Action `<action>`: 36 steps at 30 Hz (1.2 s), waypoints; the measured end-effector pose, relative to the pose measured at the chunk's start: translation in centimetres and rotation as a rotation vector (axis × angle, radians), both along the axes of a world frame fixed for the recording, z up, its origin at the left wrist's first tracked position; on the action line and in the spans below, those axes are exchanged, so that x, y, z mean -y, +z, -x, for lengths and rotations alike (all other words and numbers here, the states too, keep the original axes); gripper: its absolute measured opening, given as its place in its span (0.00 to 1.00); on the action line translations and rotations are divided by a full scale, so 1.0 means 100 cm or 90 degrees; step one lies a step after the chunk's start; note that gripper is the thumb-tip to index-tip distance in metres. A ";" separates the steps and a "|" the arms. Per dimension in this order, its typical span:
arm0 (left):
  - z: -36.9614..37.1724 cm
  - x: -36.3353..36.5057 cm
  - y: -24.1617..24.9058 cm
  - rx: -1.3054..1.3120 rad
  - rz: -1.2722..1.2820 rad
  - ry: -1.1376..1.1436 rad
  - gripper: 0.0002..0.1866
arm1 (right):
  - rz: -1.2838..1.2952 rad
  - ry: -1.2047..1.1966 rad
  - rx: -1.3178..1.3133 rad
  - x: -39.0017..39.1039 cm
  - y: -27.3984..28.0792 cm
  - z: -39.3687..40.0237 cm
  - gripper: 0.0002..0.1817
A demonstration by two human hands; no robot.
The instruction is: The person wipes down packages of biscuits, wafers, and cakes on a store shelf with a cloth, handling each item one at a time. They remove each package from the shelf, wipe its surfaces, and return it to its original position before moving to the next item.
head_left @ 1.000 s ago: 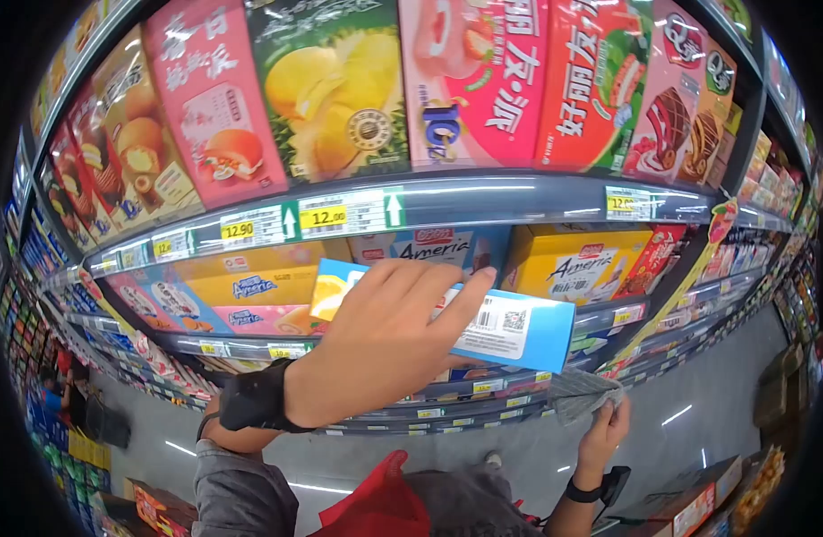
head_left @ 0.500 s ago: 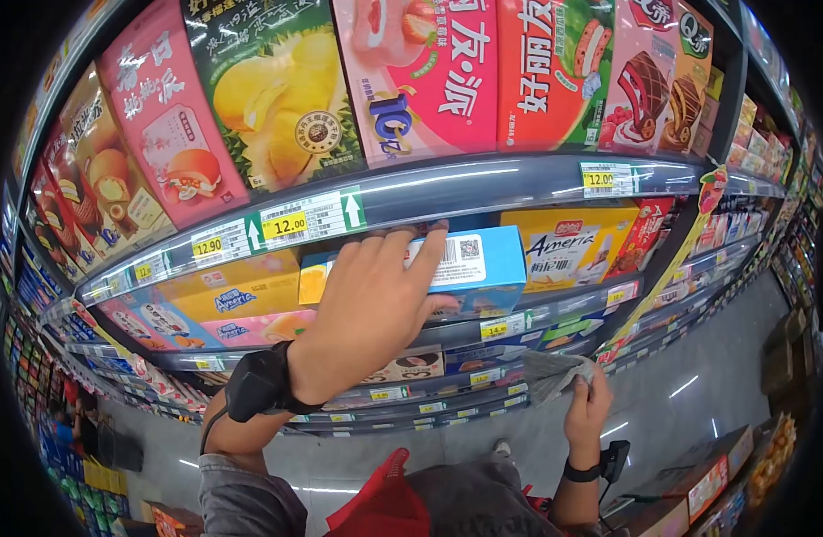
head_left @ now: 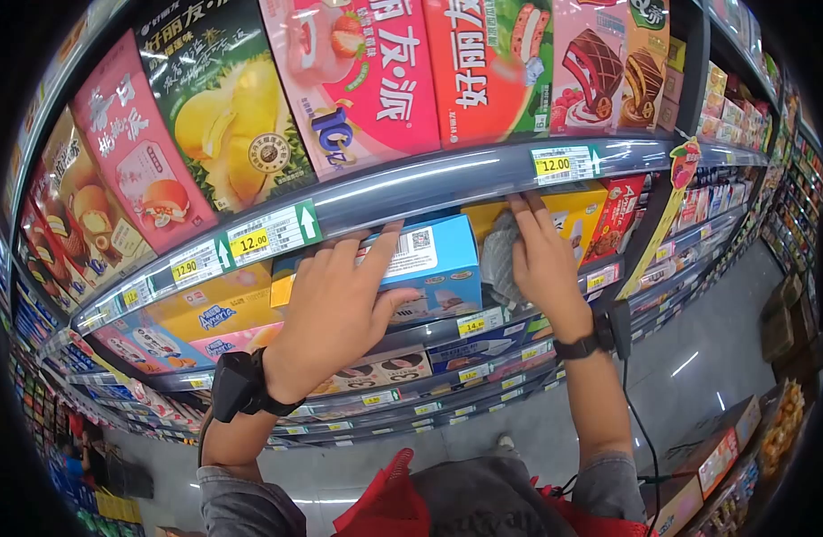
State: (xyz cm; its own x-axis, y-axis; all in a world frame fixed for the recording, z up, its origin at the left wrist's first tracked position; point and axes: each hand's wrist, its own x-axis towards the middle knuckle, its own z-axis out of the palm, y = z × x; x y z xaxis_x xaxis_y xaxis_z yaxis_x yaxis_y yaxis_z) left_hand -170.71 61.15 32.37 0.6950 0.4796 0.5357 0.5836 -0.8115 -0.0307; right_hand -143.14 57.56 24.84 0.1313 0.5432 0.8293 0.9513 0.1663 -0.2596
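My left hand grips a light blue snack box on the shelf, fingers over its top and thumb against its front. A white label with a square code shows on the top face. To the right, my right hand holds a crumpled grey cloth on its thumb side. Its fingertips reach up over the front of a yellow box, just under the shelf edge. Part of the yellow box is hidden by this hand and the cloth.
Above runs a shelf edge with price tags, carrying large snack boxes such as a green durian one. A yellow Ameria box stands left of the blue box. Lower shelves, a grey floor and cartons lie beyond.
My right hand has come up from below with the grey cloth to the yellow box on the shelf. My left hand stays on the blue box; the view has shifted somewhat.
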 end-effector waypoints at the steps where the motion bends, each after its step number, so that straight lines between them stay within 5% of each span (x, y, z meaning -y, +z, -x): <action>1: 0.000 0.000 0.000 0.009 0.007 0.000 0.35 | 0.007 -0.017 0.022 -0.006 -0.002 -0.006 0.28; 16: -0.011 -0.011 0.005 0.036 -0.024 0.007 0.23 | -0.046 -0.023 0.083 -0.015 -0.007 -0.034 0.24; 28: -0.026 -0.027 -0.003 -0.066 0.062 0.070 0.22 | -0.036 0.037 0.051 -0.018 -0.005 -0.049 0.21; 36: -0.034 -0.036 -0.015 -0.066 0.045 0.118 0.29 | -0.046 0.069 0.017 -0.017 -0.001 -0.050 0.20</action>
State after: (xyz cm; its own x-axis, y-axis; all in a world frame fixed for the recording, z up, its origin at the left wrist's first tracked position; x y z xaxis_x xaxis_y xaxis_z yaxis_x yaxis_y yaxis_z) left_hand -167.27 64.71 30.88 0.6406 0.6381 0.4272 0.7199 -0.6927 -0.0449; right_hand -138.11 59.28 24.69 0.0523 0.4916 0.8693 0.9329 0.2864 -0.2181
